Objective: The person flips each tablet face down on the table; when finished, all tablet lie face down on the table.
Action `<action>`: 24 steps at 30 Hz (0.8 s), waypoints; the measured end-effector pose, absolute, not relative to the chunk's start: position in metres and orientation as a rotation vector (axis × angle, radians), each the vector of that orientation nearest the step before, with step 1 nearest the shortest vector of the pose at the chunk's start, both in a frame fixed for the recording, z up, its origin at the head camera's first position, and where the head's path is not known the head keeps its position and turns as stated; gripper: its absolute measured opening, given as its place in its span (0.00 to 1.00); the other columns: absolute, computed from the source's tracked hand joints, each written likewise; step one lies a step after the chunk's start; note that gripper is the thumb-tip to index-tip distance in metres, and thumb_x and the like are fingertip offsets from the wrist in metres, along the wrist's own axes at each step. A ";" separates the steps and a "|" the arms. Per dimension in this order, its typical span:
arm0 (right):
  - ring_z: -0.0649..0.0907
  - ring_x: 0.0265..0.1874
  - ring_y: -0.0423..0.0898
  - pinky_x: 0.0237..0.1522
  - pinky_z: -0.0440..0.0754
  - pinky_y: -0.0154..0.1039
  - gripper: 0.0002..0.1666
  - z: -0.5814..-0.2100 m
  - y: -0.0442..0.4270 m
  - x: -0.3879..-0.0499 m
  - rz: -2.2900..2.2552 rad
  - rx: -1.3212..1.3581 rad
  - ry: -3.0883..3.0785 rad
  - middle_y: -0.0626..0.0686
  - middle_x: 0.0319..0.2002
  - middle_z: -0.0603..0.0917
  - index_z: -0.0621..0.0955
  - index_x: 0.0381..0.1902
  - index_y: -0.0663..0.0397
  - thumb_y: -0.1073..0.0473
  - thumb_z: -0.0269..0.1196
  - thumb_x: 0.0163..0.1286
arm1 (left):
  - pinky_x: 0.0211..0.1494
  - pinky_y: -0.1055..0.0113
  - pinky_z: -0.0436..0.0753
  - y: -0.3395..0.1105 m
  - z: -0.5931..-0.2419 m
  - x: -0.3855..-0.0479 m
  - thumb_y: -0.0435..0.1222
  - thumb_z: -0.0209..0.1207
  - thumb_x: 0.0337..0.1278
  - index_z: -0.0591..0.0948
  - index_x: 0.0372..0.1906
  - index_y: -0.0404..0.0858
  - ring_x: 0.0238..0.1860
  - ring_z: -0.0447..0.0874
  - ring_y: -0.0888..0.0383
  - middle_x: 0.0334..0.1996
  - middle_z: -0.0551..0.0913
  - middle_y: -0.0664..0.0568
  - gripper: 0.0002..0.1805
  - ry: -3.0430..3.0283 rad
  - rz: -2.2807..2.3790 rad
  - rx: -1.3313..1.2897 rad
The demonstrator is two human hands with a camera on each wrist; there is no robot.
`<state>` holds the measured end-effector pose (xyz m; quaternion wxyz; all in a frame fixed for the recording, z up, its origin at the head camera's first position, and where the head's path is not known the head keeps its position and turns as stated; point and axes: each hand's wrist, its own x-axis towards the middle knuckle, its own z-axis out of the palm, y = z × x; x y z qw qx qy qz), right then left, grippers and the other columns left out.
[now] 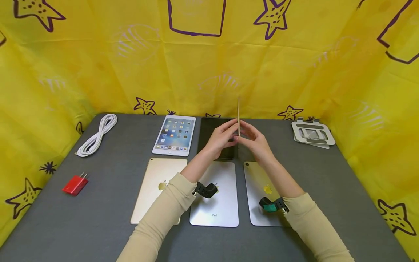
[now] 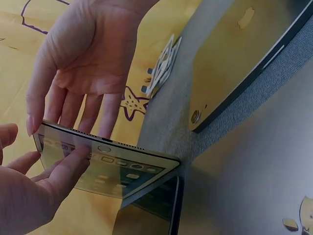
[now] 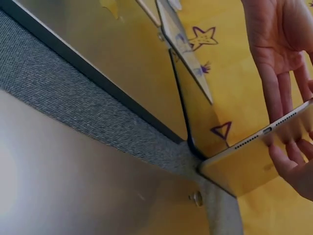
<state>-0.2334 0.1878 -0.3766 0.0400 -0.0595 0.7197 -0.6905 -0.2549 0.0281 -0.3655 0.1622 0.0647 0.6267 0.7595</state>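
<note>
A thin tablet [image 1: 238,109] stands on edge in the air, seen edge-on, between my two hands. Its lit screen [image 2: 107,171] faces my left hand [image 1: 220,137], whose fingers lie against it. My right hand [image 1: 256,143] holds the tablet from its back side, thumb at the bottom edge. Beneath the hands lies a dark-screened tablet [image 1: 206,133], partly covered by my left hand. Beside it is a white tablet [image 1: 175,134] with its screen lit. Nearer me, three tablets lie back up: a pale gold one [image 1: 160,171], a silver one [image 1: 226,203] and another silver one [image 1: 256,193].
At the left of the grey table [image 1: 108,233] lie a coiled white cable [image 1: 98,136] and a red charger plug [image 1: 75,185]. A folded metal stand [image 1: 312,133] sits at the back right. Yellow patterned cloth [image 1: 196,80] surrounds the table's back and sides.
</note>
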 end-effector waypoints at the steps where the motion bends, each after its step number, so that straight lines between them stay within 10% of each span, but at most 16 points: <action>1: 0.68 0.67 0.48 0.68 0.64 0.51 0.38 -0.377 0.187 -0.233 -2.102 -0.178 2.207 0.50 0.69 0.69 0.67 0.72 0.48 0.60 0.66 0.66 | 0.53 0.58 0.81 0.027 -0.366 -0.255 0.45 0.55 0.70 0.70 0.70 0.47 0.57 0.79 0.49 0.62 0.74 0.47 0.26 1.794 2.169 0.184; 24: 0.56 0.74 0.56 0.71 0.51 0.60 0.45 -0.402 0.211 -0.231 -1.648 0.032 2.283 0.58 0.75 0.57 0.61 0.75 0.54 0.55 0.68 0.64 | 0.53 0.51 0.81 0.021 -0.381 -0.252 0.31 0.59 0.65 0.67 0.72 0.45 0.57 0.78 0.40 0.56 0.77 0.38 0.31 1.742 2.319 0.026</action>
